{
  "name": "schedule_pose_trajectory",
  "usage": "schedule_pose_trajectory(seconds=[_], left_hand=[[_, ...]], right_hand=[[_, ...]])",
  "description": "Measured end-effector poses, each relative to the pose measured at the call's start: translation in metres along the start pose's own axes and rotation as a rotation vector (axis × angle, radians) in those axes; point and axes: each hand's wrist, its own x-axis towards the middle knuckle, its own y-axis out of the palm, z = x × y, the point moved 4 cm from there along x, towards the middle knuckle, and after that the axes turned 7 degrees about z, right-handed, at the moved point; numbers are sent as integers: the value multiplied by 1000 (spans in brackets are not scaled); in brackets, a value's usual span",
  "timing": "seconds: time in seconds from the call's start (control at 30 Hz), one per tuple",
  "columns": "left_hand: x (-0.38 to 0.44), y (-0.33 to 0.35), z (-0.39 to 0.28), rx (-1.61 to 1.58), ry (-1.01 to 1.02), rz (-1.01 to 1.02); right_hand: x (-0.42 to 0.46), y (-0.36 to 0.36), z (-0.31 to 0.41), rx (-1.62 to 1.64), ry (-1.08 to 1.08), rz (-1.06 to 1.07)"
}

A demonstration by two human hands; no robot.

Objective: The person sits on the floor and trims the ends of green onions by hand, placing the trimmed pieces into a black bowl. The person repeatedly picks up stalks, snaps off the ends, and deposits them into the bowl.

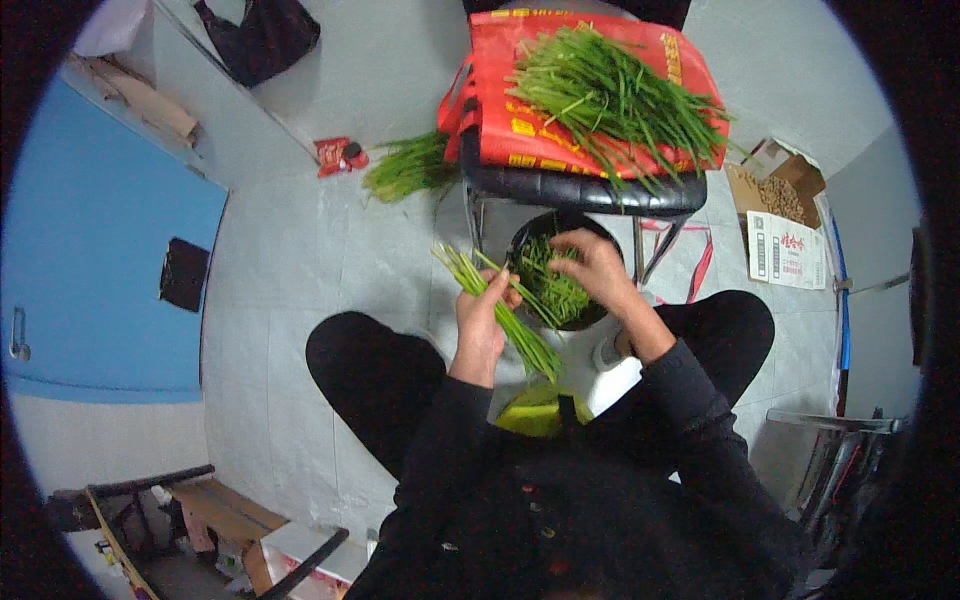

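Observation:
My left hand (484,315) grips a small bunch of long green stalks, which look like garlic chives (525,341). Their pale ends point up and away to the left, the green ends toward me. A few stalks at its right side splay over the rim of a round black container (616,244). Green cuttings (559,296) lie inside that container. Above them hovers my right hand (592,266), fingers bent and apart, with nothing visible between them. A large heap of the same greens (615,97) rests on a red bag (495,112) on the chair ahead.
Beneath the bag is a black padded chair (585,187) with metal legs. More greens (412,169) lie on the floor at its left, near a red packet (334,157). Cardboard boxes (787,247) stand at right. A yellow-green object (532,416) shows between my legs.

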Motion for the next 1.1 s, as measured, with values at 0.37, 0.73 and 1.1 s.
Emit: schedule_pose_trajectory(seconds=[0.37, 0.73, 1.1], left_hand=[[2, 6, -6, -92, -63, 95], [-2, 10, 2, -46, -176, 383], [-7, 22, 15, 93, -232, 434]], right_hand=[[43, -79, 67, -328, -25, -82], [81, -86, 81, -285, -198, -73], [2, 24, 41, 634, 136, 346]])
